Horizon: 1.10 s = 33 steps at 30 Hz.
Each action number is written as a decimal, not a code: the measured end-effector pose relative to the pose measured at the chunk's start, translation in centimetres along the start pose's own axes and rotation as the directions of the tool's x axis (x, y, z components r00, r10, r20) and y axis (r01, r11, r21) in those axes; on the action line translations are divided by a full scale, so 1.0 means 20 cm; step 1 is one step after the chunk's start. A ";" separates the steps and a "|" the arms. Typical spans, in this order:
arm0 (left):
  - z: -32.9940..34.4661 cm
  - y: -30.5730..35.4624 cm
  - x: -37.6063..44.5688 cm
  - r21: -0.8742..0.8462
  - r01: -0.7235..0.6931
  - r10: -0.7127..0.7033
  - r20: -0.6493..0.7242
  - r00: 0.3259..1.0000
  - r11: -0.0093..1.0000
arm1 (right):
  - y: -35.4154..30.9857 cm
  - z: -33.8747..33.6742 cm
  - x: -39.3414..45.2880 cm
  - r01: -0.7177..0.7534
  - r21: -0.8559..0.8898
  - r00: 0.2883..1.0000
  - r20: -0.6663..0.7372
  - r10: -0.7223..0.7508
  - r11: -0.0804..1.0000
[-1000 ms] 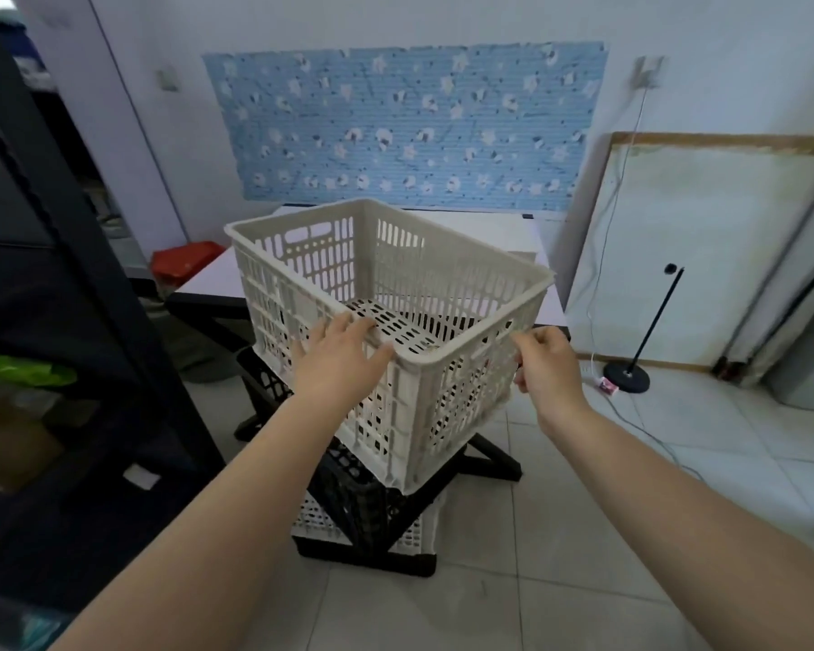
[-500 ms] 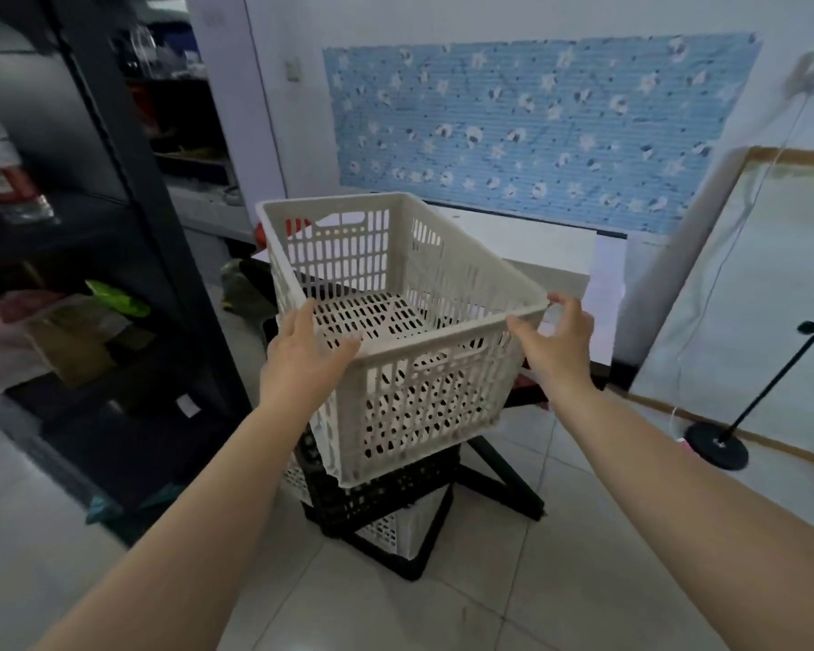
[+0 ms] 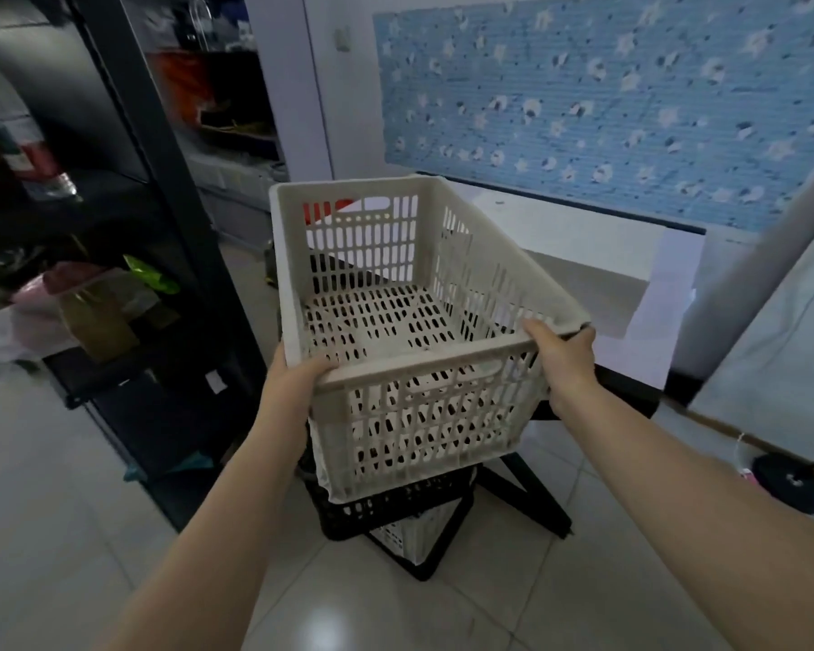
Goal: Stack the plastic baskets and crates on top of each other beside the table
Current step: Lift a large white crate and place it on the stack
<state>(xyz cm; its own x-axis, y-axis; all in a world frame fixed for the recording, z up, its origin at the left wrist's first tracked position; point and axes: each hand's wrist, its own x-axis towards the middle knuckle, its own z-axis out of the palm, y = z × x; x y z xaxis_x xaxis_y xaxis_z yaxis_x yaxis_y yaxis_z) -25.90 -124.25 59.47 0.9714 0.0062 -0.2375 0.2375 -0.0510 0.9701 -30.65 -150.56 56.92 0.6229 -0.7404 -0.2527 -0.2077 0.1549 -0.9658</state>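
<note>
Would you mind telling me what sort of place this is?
Probably a storeroom or utility room: a black shelving unit crammed with bags and bottles, a tiled floor, and stacked plastic crates beside a table.

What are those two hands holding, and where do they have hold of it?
Both hold the white plastic crate by its near rim: left hand at the near-left corner, right hand at the near-right corner.

Three plastic crates show beside one table [image 3: 583,256]: one white crate [image 3: 424,331] on top, one black crate [image 3: 386,507] under it and one white crate [image 3: 414,533] at the bottom. Two bare hands appear, one left hand [image 3: 292,382] and one right hand [image 3: 567,359]. One black shelf rack [image 3: 161,180] stands at left, one round black stand base [image 3: 792,481] at right.
</note>
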 end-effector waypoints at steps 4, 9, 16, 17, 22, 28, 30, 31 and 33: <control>0.08 0.01 0.00 -0.150 -0.007 0.000 -0.052 0.999 0.989 | -0.05 0.02 0.13 0.089 -0.021 0.996 0.032 -0.089 0.996; 0.23 0.00 0.00 -0.235 -0.032 -0.008 -0.167 0.986 0.971 | -0.24 0.06 0.37 0.247 -0.114 0.960 0.166 -0.227 0.962; 0.53 0.05 -0.06 -0.286 -0.038 -0.083 -0.401 0.912 0.958 | -0.47 0.09 0.65 0.348 -0.087 0.885 0.357 -0.297 0.933; 0.59 0.07 -0.07 -0.266 -0.040 -0.079 -0.420 0.904 0.963 | -0.49 0.08 0.69 0.334 -0.078 0.889 0.356 -0.286 0.939; 0.77 0.20 -0.09 -0.180 -0.076 -0.027 -0.510 0.860 0.981 | -0.51 0.01 0.86 0.212 -0.021 0.903 0.386 -0.188 0.977; 0.73 0.31 -0.12 -0.129 -0.158 0.046 -0.617 0.785 0.979 | -0.55 0.11 0.88 0.220 0.063 0.868 0.443 -0.225 0.974; 0.68 0.32 -0.10 -0.112 -0.185 0.073 -0.635 0.769 0.976 | -0.57 0.17 0.86 0.264 0.055 0.855 0.449 -0.260 0.963; 0.65 0.31 -0.08 -0.093 -0.188 0.086 -0.637 0.766 0.978 | -0.57 0.19 0.84 0.275 0.055 0.849 0.455 -0.269 0.960; 0.59 0.27 -0.05 -0.058 -0.173 0.099 -0.627 0.773 0.983 | -0.49 0.22 0.79 0.261 0.075 0.844 0.466 -0.265 0.962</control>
<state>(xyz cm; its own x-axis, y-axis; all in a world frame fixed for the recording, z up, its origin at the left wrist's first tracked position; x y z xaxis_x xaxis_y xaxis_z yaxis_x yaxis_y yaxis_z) -25.60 -136.22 64.44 0.7783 0.6254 -0.0557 0.0658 0.0070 0.9978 -15.37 -160.90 62.06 0.9321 -0.3617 0.0163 0.0195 0.0053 -0.9998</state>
